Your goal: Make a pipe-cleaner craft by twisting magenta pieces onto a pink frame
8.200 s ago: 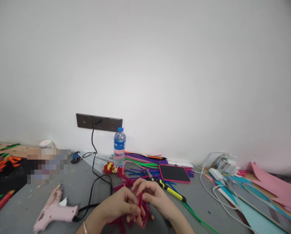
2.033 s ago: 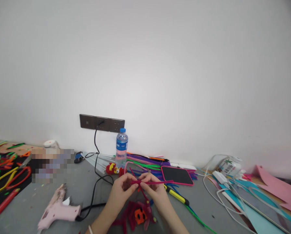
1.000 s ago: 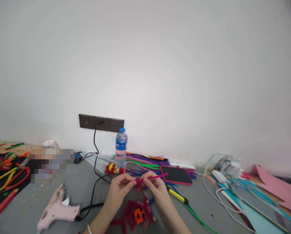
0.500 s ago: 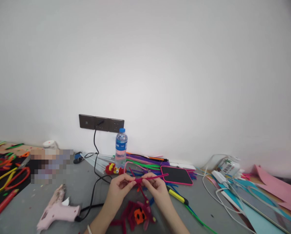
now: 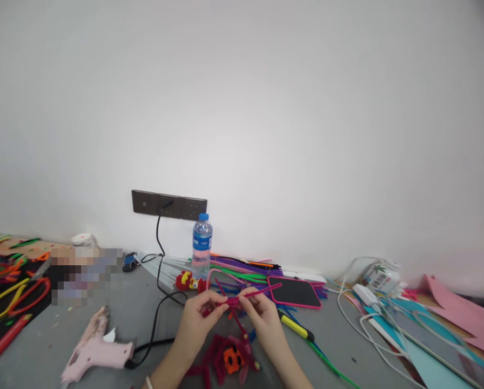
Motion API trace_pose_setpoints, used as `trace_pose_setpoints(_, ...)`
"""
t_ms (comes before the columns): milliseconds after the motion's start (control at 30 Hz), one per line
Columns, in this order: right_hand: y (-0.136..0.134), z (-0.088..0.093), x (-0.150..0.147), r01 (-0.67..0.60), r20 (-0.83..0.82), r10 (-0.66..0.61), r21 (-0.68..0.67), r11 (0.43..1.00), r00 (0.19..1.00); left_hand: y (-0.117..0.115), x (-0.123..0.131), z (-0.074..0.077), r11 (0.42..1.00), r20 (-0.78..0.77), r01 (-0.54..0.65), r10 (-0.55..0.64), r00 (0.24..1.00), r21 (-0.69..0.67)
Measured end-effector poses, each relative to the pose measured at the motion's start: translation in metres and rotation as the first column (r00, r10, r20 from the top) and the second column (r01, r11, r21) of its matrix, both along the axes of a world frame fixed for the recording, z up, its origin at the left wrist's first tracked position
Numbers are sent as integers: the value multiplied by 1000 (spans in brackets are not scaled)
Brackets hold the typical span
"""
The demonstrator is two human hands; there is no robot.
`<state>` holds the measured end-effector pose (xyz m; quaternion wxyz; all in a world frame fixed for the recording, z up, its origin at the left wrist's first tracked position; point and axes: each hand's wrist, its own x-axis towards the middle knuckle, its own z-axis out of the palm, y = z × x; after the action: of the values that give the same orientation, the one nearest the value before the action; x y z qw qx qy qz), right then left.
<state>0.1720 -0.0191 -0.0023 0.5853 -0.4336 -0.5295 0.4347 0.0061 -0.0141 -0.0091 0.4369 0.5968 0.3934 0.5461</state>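
Between my two hands runs a magenta pipe cleaner, with crossing lengths of the same colour around the fingers. My left hand pinches it between thumb and forefinger. On the other side my right hand pinches it too, and a free end sticks out to the right over the phone. Just below the hands lies a dark red pipe-cleaner figure with an orange patch that has black spots. I cannot tell whether the strand hanging from the hands joins it.
A pink glue gun lies at left, its black cable running to the wall socket. Behind the hands stand a water bottle and bundled pipe cleaners. Scissors lie far left; a yellow-black tool, white cables and coloured paper lie right.
The free right end of the magenta pipe cleaner has tilted up slightly. My fingers have shifted a little; both hands keep their pinch.
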Motion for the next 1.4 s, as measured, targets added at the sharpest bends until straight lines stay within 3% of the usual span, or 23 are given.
trace_pose_setpoints(300,3,-7,2,26,-22,-25,41,999,999,-1,1,6,998,82,49,-45,996,-49)
trace_pose_setpoints(533,2,-6,-1,-2,-82,5,32,999,997,0,0,7,998,75,6,-1,997,-68)
trace_pose_setpoints(1000,1,-6,0,-3,-14,4,51,999,1000,2,0,1,996,-30,-87,87,996,-10)
trace_pose_setpoints(1200,1,-4,-1,23,-16,-23,58,998,1000,1,-1,1,996,-95,-80,82,992,33)
trace_pose_setpoints(1400,2,3,-1,26,-59,-23,57,998,998,-2,-2,7,999,-115,-49,48,992,-6)
